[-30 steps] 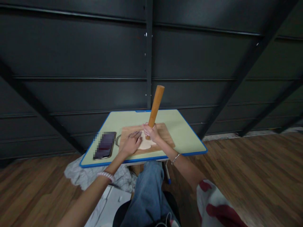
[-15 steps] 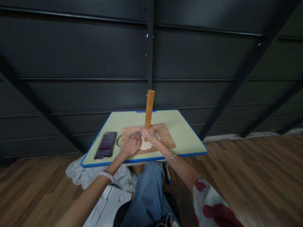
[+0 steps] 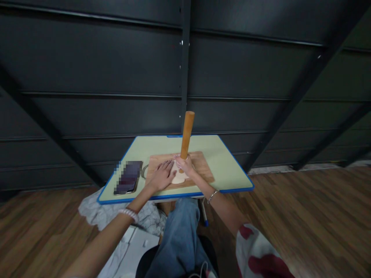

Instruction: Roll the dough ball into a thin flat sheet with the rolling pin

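My right hand (image 3: 185,165) is wrapped round the lower part of a wooden rolling pin (image 3: 188,133), which stands nearly upright with a slight lean to the right. The pin's lower end meets a flat piece of pale dough (image 3: 180,178). Fingers stretched out, my left hand (image 3: 162,175) lies flat at the dough's left edge. Under the dough is a wooden cutting board (image 3: 204,170) with a metal loop handle (image 3: 145,172) on its left side. Part of the dough is hidden by my hands.
The board rests on a small pale green table (image 3: 228,170) with a blue rim. A phone (image 3: 129,177) lies at the table's left. Behind rises a dark panelled wall (image 3: 116,69). Below left are a crumpled white cloth (image 3: 95,208) and a white box (image 3: 139,251).
My right hand and the rolling pin have shifted slightly to the right, and the pin leans a little more. My left hand stays almost where it was.
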A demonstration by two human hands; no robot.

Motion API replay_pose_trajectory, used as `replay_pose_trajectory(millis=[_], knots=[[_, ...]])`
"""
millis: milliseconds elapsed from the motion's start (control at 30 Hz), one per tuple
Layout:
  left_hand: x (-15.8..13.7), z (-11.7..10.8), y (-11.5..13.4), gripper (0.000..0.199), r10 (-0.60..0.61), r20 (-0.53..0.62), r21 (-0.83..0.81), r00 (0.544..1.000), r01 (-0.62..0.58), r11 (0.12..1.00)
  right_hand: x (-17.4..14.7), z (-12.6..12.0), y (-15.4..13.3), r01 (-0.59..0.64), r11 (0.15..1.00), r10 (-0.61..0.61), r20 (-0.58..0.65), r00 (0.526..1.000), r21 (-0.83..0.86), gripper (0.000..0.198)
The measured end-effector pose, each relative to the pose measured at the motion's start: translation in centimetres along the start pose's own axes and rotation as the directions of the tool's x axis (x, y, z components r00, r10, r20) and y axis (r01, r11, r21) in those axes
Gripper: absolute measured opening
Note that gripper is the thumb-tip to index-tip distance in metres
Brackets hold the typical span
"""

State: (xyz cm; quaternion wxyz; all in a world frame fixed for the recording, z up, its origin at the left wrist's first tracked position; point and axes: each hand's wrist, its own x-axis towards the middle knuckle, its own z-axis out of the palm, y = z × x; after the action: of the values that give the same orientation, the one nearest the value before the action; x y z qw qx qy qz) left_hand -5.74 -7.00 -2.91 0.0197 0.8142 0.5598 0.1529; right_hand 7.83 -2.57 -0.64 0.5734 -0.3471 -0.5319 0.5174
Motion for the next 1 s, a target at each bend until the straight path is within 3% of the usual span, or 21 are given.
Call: replay_pose_trajectory(millis=[167, 300, 433, 600, 867, 933, 1000], knots=[[0.0, -0.5, 0.1, 0.063, -0.007, 0.035, 0.019, 0.999, 0.006, 1.000, 0.3, -0.5, -1.0, 0.031, 0.998, -0.024, -0.134, 0.991, 0.046, 0.030], [0.0, -0.7, 0.1, 0.067, -0.007, 0.057, 0.015, 0.998, 0.006, 1.000, 0.7, -3.4, -2.5, 0.043, 0.986, -0.005, -0.234, 0.972, 0.159, 0.037], [0.0, -1.1, 0.3, 0.071, 0.007, 0.053, -0.009, 0.999, -0.007, 1.000, 0.8, -7.1, -3.6, -0.150, 0.934, 0.185, -0.080, 0.980, 0.324, 0.043], [-0.1, -1.5, 0.5, 0.070, 0.006, 0.057, -0.032, 0.998, -0.004, 0.999, 0.0, -9.2, -3.5, -0.306, 0.896, 0.312, 0.032, 0.949, 0.322, 0.041], [0.4, -0.6, 0.8, 0.063, -0.075, -0.063, -0.109, 0.995, 0.068, 0.992, -0.2, -9.3, -1.6, -0.273, 0.935, 0.249, 0.129, 0.960, 0.225, 0.037], [1.4, -0.7, 0.7, 0.057, -0.157, -0.082, -0.234, 0.984, 0.134, 0.963, 0.1, -9.4, -1.1, -0.276, 0.930, 0.257, 0.108, 0.960, 0.243, 0.037], [2.6, -1.0, 0.3, 0.050, -0.263, -0.002, -0.485, 0.965, 0.229, 0.844, 0.4, -9.5, -0.6, -0.257, 0.927, 0.247, 0.071, 0.966, 0.273, 0.036]])
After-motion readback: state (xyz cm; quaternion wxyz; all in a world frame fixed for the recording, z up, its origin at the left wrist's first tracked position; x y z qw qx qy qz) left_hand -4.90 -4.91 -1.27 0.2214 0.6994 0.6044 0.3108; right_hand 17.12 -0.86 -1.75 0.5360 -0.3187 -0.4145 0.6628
